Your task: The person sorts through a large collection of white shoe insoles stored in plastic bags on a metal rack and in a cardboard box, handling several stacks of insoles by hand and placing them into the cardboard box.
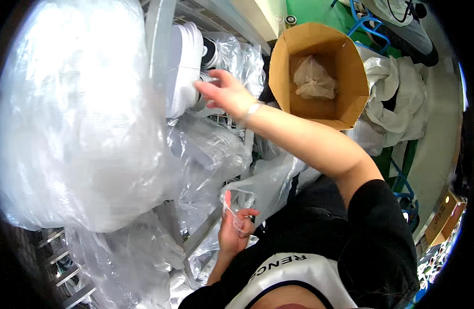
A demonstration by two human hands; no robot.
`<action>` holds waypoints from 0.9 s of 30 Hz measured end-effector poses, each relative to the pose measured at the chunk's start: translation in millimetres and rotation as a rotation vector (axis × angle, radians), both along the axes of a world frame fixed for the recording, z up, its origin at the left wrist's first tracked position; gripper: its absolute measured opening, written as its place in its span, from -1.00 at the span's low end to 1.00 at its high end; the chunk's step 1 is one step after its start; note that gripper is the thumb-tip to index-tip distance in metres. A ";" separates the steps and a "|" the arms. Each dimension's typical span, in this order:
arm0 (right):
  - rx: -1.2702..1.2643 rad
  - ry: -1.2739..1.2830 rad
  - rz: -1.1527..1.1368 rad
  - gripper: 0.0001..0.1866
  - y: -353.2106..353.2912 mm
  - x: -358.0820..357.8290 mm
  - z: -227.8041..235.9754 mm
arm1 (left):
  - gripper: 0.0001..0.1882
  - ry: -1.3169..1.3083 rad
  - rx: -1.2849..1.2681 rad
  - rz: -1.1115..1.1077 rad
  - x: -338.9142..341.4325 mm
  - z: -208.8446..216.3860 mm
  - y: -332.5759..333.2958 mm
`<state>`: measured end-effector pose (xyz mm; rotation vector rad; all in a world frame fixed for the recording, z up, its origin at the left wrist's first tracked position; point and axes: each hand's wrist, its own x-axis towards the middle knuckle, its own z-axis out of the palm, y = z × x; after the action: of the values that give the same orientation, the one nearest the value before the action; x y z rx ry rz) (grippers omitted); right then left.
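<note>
My right hand (pixel 225 94) reaches across to a rack shelf, fingers apart and holding nothing. Its fingertips are beside a stack of white shoe soles (pixel 183 69); whether they touch is hard to tell. Just beyond the hand lies a black shoe part (pixel 209 53) with a round pale mark. Lower down, near my body, my left hand (pixel 236 226) has its fingers hooked in the edge of a clear plastic bag (pixel 270 188), which hangs off to the right. More clear bags with pale soles (pixel 211 147) inside fill the shelf between my hands.
A huge clear plastic bundle (pixel 82 113) takes up the left side, against a metal rack post (pixel 160 46). At the far right, an open cardboard box (pixel 278 67) holds a knotted whitish bag (pixel 315 77). White sacking (pixel 396 92) and a blue metal frame (pixel 368 20) are beyond it.
</note>
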<state>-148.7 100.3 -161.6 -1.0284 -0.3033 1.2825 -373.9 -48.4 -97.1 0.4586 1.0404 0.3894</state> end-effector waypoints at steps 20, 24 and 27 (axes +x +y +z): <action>-0.216 0.333 0.190 -0.49 -192.9 73.5 -27.9 | -0.46 -0.141 0.129 -0.135 28.7 -6.5 8.9; -0.464 0.675 0.430 -0.60 -287.5 69.9 -62.3 | -0.43 -0.266 0.264 -0.344 61.1 -5.8 6.6; -0.700 0.757 0.600 -0.68 -289.2 53.3 -54.9 | -0.42 -0.267 0.392 -0.316 76.6 4.1 11.3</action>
<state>-95.3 -188.9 -216.5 -0.9539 0.4966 2.3123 -297.3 -37.1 -93.0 0.8845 0.6169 0.3594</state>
